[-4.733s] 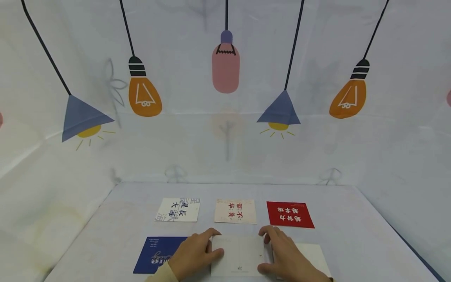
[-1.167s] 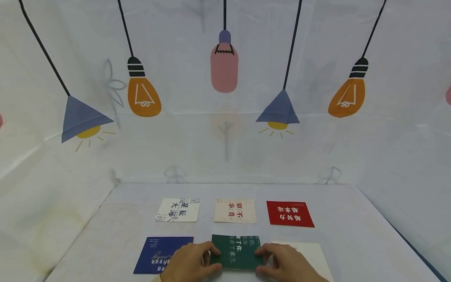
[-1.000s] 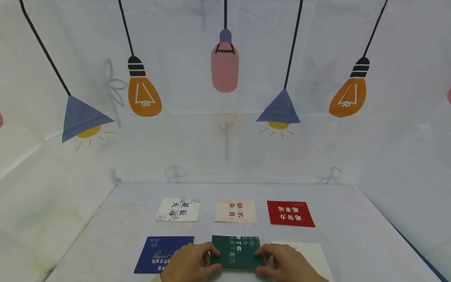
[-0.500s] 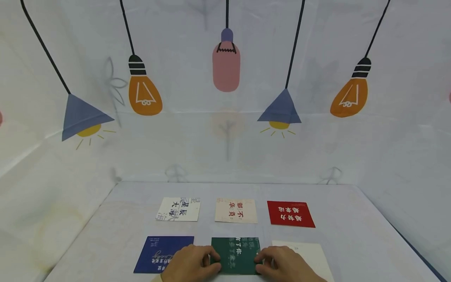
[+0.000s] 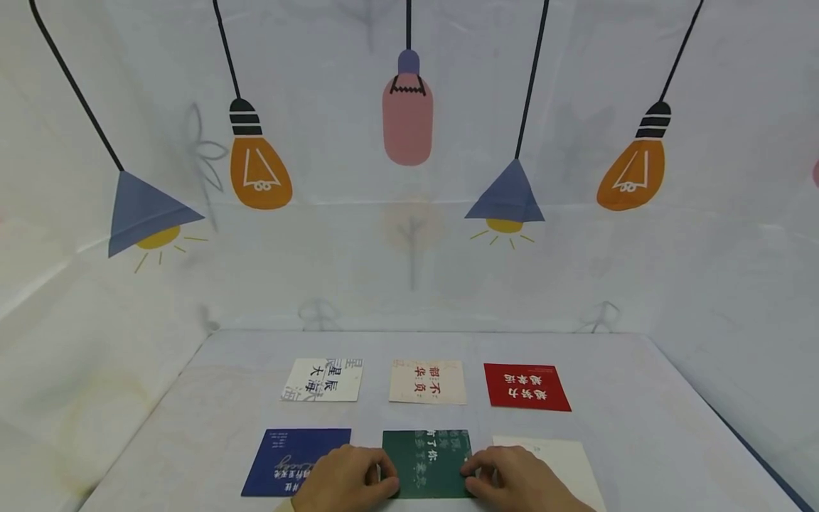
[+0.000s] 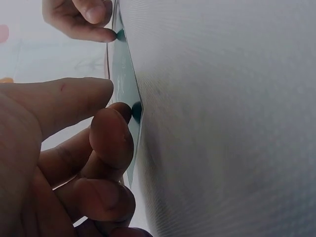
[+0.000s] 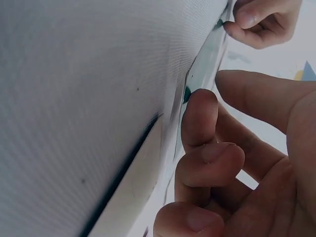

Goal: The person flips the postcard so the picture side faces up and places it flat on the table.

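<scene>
A dark green card with pale Chinese characters lies flat at the front middle of the table. At its left edge is my left hand, fingers loosely bent and fingertips on or just over the card. My right hand is likewise at the right edge. In the left wrist view a gap shows between thumb and index finger of the left hand, with the green card just beyond. The right wrist view shows the right hand also with thumb and index finger apart, near the card.
A blue card and a cream card flank the green one, partly covered by my hands. Behind lie a white card, a beige card and a red card. A white curtain with printed lamps surrounds the white table.
Several seconds ago both hands held the card with its white side showing. Later its green side showed, tilted; it has since come down flat, and my left fingers have eased slightly outward.
</scene>
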Tool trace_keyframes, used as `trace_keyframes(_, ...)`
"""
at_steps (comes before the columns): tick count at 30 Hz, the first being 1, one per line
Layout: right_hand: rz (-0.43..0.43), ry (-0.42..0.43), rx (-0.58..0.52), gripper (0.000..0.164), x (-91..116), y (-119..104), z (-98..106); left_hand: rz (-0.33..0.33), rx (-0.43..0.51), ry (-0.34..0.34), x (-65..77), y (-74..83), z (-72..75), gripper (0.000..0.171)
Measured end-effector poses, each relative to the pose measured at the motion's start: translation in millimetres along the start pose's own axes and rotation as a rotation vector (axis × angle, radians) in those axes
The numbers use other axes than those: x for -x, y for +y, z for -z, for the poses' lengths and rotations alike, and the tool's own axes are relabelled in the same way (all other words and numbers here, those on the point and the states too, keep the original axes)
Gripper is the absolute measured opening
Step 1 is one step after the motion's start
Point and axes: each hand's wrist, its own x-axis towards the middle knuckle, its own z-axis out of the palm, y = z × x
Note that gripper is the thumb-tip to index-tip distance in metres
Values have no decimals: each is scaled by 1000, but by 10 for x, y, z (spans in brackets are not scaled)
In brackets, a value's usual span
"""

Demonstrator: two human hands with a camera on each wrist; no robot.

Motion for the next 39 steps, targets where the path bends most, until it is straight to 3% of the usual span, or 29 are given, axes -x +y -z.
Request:
trace_keyframes(5,18,13,-6,25,35,9,3,-7,-4,1,-2,-4,-2,12)
trace_keyframes(12,53,96,8,26,110,6,73,-43,-18,41,-35,29,-22,10)
trace_keyframes(24,-49,142,35,44,187,71,138,-117,-33,48,-171,206,-89,17)
trace_keyframes(39,-57,171,25,51,323,199,237,-166,-125,54,-338,295,-196,26)
